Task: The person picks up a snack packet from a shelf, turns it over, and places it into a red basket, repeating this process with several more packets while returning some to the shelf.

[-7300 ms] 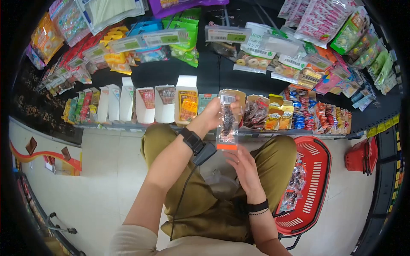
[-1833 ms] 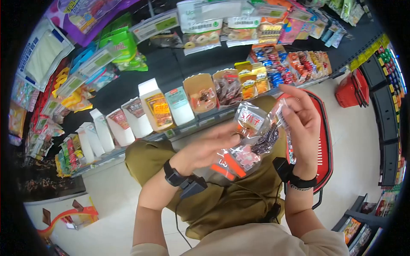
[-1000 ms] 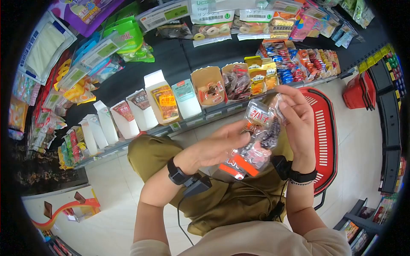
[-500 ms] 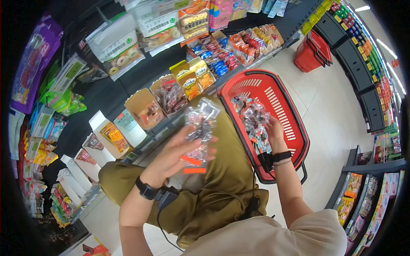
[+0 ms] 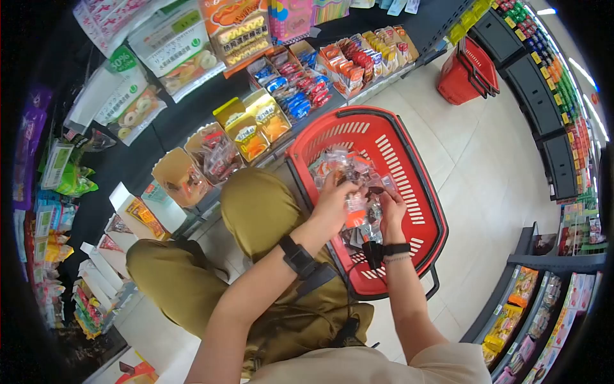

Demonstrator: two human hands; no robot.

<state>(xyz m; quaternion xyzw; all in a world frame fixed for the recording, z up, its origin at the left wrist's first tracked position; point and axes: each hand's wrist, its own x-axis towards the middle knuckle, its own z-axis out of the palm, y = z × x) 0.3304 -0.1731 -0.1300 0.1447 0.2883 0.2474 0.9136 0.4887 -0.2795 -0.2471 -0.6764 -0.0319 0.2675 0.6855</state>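
A red shopping basket [image 5: 437, 217] stands on the floor beside my right knee, with a heap of small clear snack packets [image 5: 338, 161] inside. Over that heap my left hand [image 5: 334, 208] is closed on some packets with dark contents and orange labels. My right hand [image 5: 391, 214] faces it a short way off, thumb and fingers pinching a small dark-filled packet [image 5: 376, 191]. More packets lie beneath both hands, partly hidden by them. A black band with a cable sits on each wrist.
Along the left runs a low shelf with a carton of packets [image 5: 214, 152], a nearly emptied brown carton [image 5: 181, 178] and yellow boxes [image 5: 248, 131]. Bags hang above. Another red basket [image 5: 464, 80] stands farther along the tiled floor. Shelving [image 5: 543, 307] lines the right.
My left hand has moved right, from over my knee into the basket, carrying the packets. My right hand has come up from the heap to meet it. The view has shifted slightly.
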